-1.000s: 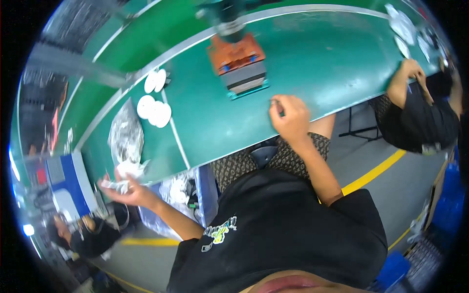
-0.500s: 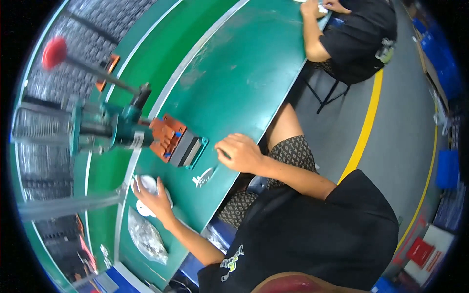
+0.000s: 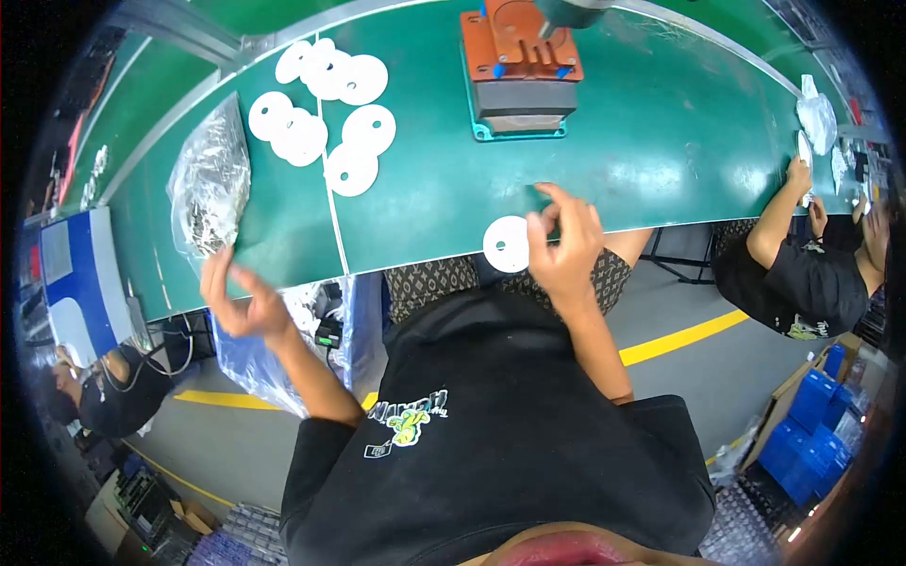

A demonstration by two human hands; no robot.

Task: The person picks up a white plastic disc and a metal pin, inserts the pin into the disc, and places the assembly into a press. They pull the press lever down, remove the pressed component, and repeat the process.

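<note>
My left hand is at the near end of a clear plastic bag of small metallic-looking pieces. Its fingers are apart; whether the fingertips touch the bag I cannot tell. At the bench's front edge my right hand is beside a flat white disc with a small centre hole. Thumb and index finger stand apart, and the thumb overlaps the disc's right side; contact is unclear. More white discs lie overlapping in loose groups between the bag and the press fixture.
An orange and black press fixture stands on the green bench under a dark press head. Below the edge hangs a blue-lined bin with white pieces. A co-worker sits at right, another person at left.
The view has swung toward the left. My left hand has left the white discs and come to the bag. My right hand's curled fingers have spread beside the single disc.
</note>
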